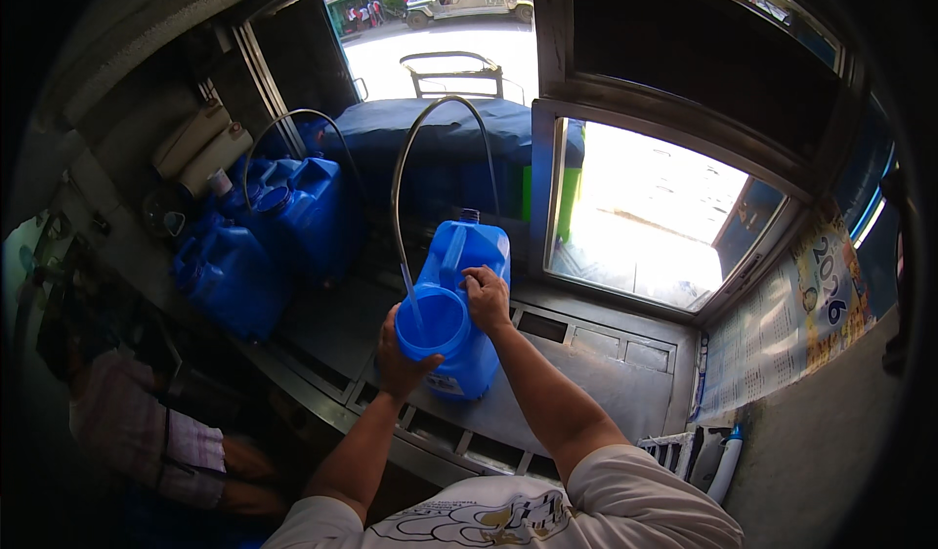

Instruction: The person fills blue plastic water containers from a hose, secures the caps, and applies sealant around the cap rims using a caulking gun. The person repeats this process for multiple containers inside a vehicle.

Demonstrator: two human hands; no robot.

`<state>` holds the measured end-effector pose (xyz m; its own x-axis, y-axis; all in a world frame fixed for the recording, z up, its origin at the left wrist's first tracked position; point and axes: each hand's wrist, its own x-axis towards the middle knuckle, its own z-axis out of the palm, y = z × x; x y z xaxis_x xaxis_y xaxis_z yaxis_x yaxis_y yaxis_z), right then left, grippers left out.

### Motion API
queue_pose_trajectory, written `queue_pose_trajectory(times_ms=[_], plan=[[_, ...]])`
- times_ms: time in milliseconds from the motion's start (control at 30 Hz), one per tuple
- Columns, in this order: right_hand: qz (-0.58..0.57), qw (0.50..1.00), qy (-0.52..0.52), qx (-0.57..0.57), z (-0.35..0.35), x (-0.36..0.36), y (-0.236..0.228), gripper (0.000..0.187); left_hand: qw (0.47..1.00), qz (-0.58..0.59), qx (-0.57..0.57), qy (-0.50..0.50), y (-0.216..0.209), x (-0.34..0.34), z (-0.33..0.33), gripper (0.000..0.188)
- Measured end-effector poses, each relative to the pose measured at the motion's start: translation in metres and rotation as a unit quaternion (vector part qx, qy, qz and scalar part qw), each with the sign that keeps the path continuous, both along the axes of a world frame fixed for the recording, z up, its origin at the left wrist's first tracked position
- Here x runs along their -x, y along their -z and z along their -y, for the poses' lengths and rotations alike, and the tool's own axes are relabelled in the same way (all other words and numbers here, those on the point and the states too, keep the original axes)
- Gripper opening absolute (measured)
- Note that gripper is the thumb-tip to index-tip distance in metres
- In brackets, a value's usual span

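A blue plastic water jug (479, 354) stands on the metal counter in front of me. Its wide round mouth (432, 322) faces up toward me, and a narrow dark-capped neck (470, 215) rises at its far end. From the tip of a curved metal pipe (397, 188), what looks like a stream of water runs into the mouth. My left hand (395, 361) is wrapped round the left and near side of that mouth. Beside the jug's handle (452, 254), my right hand (488, 300) is closed with curled fingers; whether it grips the handle is unclear.
Several blue jugs (303, 202) stand at the left, under another curved pipe (293, 114). A dark blue covered surface (430, 129) lies beyond the counter (576, 383). At right are a framed opening (655, 207) and a wall calendar (782, 324). Another person (166, 432) is at lower left.
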<state>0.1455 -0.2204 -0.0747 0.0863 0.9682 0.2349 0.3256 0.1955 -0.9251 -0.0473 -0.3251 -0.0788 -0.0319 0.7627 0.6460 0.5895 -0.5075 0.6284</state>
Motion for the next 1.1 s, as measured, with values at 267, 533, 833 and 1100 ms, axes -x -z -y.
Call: queue_pose_trajectory(times_ms=[267, 533, 833, 1100], plan=[[-0.013, 1.000, 0.003, -0.006, -0.006, 0.000, 0.001, 0.027, 1.000, -0.009, -0.021, -0.003, 0.000, -0.001, -0.008, 0.119], [-0.017, 1.000, 0.004, -0.007, -0.004, 0.000, -0.002, 0.027, 1.000, -0.005, -0.024, 0.011, 0.001, 0.000, -0.007, 0.118], [-0.009, 1.000, 0.004, -0.006, -0.005, 0.000, 0.001, 0.027, 1.000, -0.009, -0.012, -0.005, -0.002, -0.002, -0.005, 0.121], [-0.017, 1.000, -0.009, -0.003, -0.010, 0.000, 0.007, 0.027, 0.999, -0.022, -0.021, -0.010, -0.001, 0.000, -0.005, 0.120]])
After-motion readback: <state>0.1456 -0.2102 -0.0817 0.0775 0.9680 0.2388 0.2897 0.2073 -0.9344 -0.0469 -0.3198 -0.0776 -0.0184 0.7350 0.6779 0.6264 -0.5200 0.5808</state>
